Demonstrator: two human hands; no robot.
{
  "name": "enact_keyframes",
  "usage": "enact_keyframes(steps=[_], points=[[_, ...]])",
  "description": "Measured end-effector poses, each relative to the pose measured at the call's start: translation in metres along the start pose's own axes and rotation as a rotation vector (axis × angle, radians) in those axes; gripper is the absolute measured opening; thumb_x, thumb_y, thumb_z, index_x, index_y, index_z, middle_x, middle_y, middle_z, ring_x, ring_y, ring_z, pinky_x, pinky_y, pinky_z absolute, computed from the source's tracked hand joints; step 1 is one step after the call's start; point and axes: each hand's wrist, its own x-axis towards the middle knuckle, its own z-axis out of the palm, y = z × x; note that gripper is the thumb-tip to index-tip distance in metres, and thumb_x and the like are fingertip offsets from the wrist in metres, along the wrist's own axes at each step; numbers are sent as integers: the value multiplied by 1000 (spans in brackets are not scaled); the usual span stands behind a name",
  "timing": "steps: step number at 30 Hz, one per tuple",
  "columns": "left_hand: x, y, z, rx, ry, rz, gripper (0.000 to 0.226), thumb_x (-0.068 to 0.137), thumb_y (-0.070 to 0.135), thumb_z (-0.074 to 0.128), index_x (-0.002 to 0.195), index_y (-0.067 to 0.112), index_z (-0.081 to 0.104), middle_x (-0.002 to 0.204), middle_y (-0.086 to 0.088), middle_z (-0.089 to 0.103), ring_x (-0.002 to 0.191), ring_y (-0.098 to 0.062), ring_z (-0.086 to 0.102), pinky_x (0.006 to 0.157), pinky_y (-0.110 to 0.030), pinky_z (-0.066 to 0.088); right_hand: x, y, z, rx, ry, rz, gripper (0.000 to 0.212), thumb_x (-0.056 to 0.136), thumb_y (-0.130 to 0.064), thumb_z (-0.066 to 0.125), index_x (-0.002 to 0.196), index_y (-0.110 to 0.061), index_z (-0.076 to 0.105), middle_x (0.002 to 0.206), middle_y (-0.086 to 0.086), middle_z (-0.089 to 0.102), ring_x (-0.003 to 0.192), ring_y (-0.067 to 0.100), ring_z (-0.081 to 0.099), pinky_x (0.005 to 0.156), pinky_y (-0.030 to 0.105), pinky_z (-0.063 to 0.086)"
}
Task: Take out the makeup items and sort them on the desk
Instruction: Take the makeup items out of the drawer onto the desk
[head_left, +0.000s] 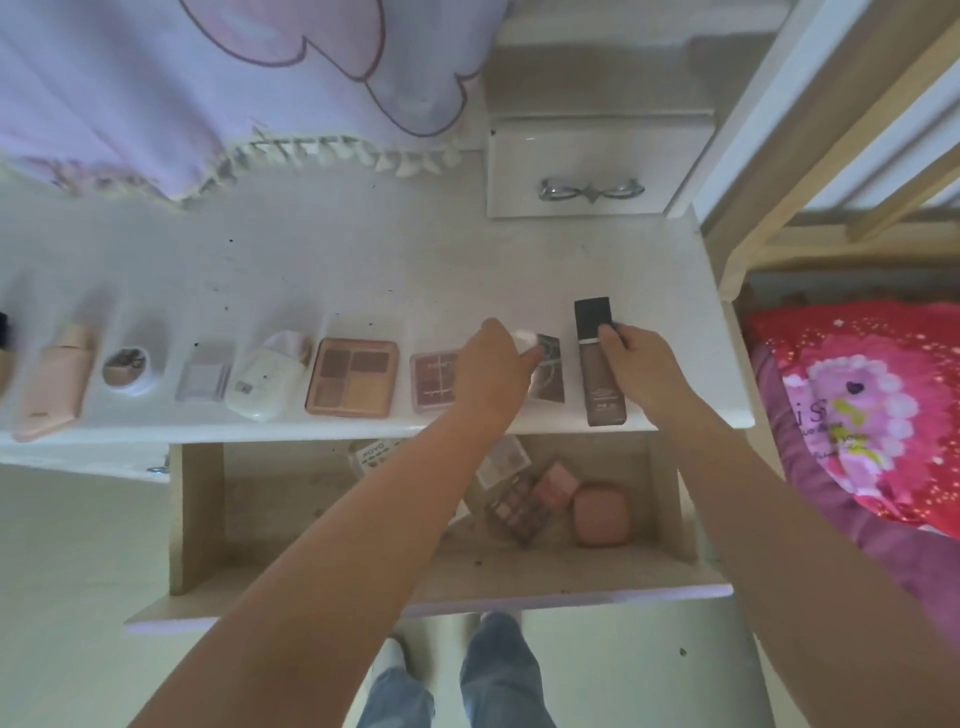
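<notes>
Makeup lies in a row along the white desk (363, 260): a pink tube (54, 382), a round jar (126, 366), a clear case (203, 376), a white bottle (265, 379), a four-pan palette (352, 378) and a dark pink palette (434, 382). My left hand (493, 364) rests on a small clear-wrapped item (546, 371) with its fingers closed on it. My right hand (639, 371) grips a brown foundation bottle (600, 371) with a black cap, lying on the desk. Below, the open drawer (332, 519) holds a small eyeshadow palette (514, 506), a pink compact (601, 514) and a blush (557, 483).
A small closed drawer with a metal handle (592, 189) stands at the back of the desk. A lilac cloth (182, 88) hangs over the back left. A wooden bed frame (831, 156) and a red blanket (857, 405) lie to the right. My legs stand under the drawer.
</notes>
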Motion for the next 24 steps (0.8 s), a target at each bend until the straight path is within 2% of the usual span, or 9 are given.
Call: enact_keyframes(steps=[3, 8, 11, 14, 16, 19, 20, 22, 24], points=[[4, 2, 6, 163, 41, 16, 41, 94, 33, 47, 117, -1, 41, 117, -16, 53, 107, -28, 51, 85, -30, 39, 6, 8, 8, -149, 65, -19, 41, 100, -18, 24, 107, 6, 57, 108, 27, 60, 101, 35, 53, 78, 30, 32], [2, 1, 17, 370, 92, 49, 42, 97, 36, 38, 118, -1, 40, 117, -16, 53, 107, -28, 53, 87, -31, 41, 6, 16, 23, -161, 254, -3, 41, 100, -16, 25, 104, 8, 57, 111, 26, 54, 99, 33, 51, 76, 26, 30], [1, -1, 17, 409, 89, 68, 40, 98, 34, 37, 119, 0, 39, 118, -16, 52, 108, -28, 52, 87, -31, 41, 3, 17, 23, -140, 259, -4, 40, 100, -17, 27, 108, 10, 56, 119, 24, 46, 98, 34, 50, 79, 23, 30], [4, -1, 18, 428, 87, 79, 38, 99, 32, 36, 120, 0, 38, 117, -16, 51, 106, -29, 52, 82, -31, 41, 5, 20, 22, -135, 240, -24, 39, 100, -15, 27, 106, 11, 56, 116, 24, 50, 93, 32, 45, 79, 24, 26], [3, -5, 21, 473, 48, 64, 40, 98, 34, 37, 118, -1, 40, 114, -15, 52, 100, -26, 56, 75, -27, 42, 5, 20, 22, -118, 233, -24, 38, 99, -14, 27, 104, 11, 56, 114, 25, 51, 99, 32, 46, 78, 24, 26], [-2, 1, 9, 594, 45, 28, 50, 72, 51, 70, 89, 5, 61, 81, -4, 62, 61, -10, 61, 43, -15, 32, 1, 18, 20, -85, 224, -30, 37, 99, -14, 29, 105, 10, 55, 114, 26, 50, 98, 30, 46, 71, 21, 25], [-3, 3, 5, 613, 61, 28, 46, 70, 44, 74, 90, 4, 61, 82, -5, 61, 60, -9, 61, 39, -15, 26, -1, 17, 19, -68, 223, -37, 35, 99, -14, 30, 107, 9, 55, 113, 25, 50, 95, 28, 44, 67, 19, 23], [0, 2, 10, 546, 32, 41, 37, 90, 22, 57, 115, -3, 45, 110, -13, 52, 87, -20, 62, 48, -17, 31, -10, 16, 16, -30, 276, -79, 31, 98, -11, 32, 109, 7, 55, 111, 25, 52, 94, 25, 43, 67, 12, 20], [-9, 5, 4, 466, 55, 99, 33, 96, 16, 45, 123, 0, 36, 121, -13, 43, 100, -24, 57, 63, -22, 37, -35, 21, 17, 10, 391, -172, 28, 96, -8, 35, 106, 7, 56, 102, 22, 56, 90, 22, 48, 71, 7, 24]])
